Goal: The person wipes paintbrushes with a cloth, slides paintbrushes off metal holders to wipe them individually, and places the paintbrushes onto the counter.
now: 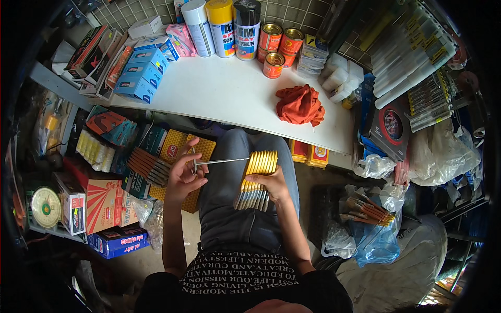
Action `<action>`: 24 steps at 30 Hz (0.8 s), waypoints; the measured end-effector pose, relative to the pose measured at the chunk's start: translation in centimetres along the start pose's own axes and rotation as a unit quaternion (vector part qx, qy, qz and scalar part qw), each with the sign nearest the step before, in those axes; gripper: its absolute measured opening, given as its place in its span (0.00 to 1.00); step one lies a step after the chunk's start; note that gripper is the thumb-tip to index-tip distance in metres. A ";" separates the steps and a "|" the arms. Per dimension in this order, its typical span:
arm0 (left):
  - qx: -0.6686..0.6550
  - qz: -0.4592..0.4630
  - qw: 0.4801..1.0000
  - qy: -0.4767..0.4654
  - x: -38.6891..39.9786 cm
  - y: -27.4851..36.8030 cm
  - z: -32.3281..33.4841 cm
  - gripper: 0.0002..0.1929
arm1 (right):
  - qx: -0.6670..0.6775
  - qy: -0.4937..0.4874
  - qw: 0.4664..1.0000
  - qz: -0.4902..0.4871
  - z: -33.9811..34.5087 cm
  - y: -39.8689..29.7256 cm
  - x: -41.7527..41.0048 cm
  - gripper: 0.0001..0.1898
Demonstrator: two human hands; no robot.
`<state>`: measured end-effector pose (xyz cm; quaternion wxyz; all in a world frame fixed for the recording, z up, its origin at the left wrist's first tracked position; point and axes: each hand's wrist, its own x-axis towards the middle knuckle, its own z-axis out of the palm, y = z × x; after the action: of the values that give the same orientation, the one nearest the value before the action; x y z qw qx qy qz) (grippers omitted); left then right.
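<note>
My right hand (270, 183) grips a row of paintbrushes (263, 163) side by side above my lap. They have yellow handles, grey ferrules and dark bristles that point toward me. In my left hand (186, 172) is a thin metal rod (223, 160) with a crossbar at its near end, held loosely among spread fingers. The rod runs level to the handle ends of the yellow brushes, where the row hides most of its far part. Left of my left hand, a bundle of brown-handled paintbrushes (146, 166) rests on boxes.
A white tabletop (219, 94) lies ahead, bearing a crumpled orange-red cloth (300, 105), spray cans (221, 29), small orange cans (273, 64) and blue boxes (139, 76). More brushes (368, 209) lie over a blue plastic bag (377, 242) at right. A dial scale (46, 207) stands at left.
</note>
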<state>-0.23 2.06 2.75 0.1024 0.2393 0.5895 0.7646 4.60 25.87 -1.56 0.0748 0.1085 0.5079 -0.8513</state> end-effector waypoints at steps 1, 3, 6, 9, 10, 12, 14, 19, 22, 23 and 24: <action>-0.010 0.016 1.000 -0.013 -0.1 0.0 0.0 0.32 | 0.000 0.000 1.000 0.000 0.1 0.0 0.0 0.14; -0.017 -0.004 1.000 -0.014 -0.2 0.8 0.3 0.30 | 0.019 -0.004 1.000 0.010 0.1 -0.1 0.0 0.15; 0.004 -0.056 0.998 0.000 0.1 2.1 1.1 0.26 | 0.012 0.002 1.000 0.005 -0.4 0.2 0.0 0.15; 0.070 -0.105 0.992 0.016 0.2 2.0 0.6 0.20 | 0.000 0.014 1.000 0.006 -0.6 -0.2 -0.1 0.16; 0.108 -0.121 0.987 0.017 0.3 1.6 0.3 0.18 | -0.007 0.017 1.000 -0.001 -0.4 -0.3 -0.2 0.15; 0.160 -0.063 0.984 0.053 0.4 0.4 0.4 0.16 | -0.017 0.013 1.000 -0.004 -0.2 -0.4 -0.3 0.15; 0.243 0.025 0.962 0.125 0.7 -0.3 0.8 0.09 | -0.017 0.007 1.000 -0.009 0.1 -0.5 -0.4 0.14; 0.073 -0.091 0.970 0.212 0.6 -0.9 1.4 0.03 | -0.037 -0.014 0.999 -0.008 0.3 -0.6 -0.4 0.13; 0.088 -0.089 0.959 0.252 1.2 -1.0 1.3 0.04 | -0.047 -0.018 0.999 -0.017 0.5 -0.3 -0.4 0.12; 0.085 -0.087 0.951 0.283 1.4 -1.0 1.3 0.04 | -0.048 -0.019 0.999 -0.017 0.7 -0.3 -0.4 0.12; 0.082 -0.086 0.943 0.312 1.5 -1.1 1.2 0.04 | -0.047 -0.014 0.999 -0.020 0.9 -0.3 -0.4 0.12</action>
<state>-1.04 4.04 2.33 -0.0416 -0.0549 0.6708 0.7384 4.78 25.27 -0.76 0.0699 0.0824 0.5479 -0.8295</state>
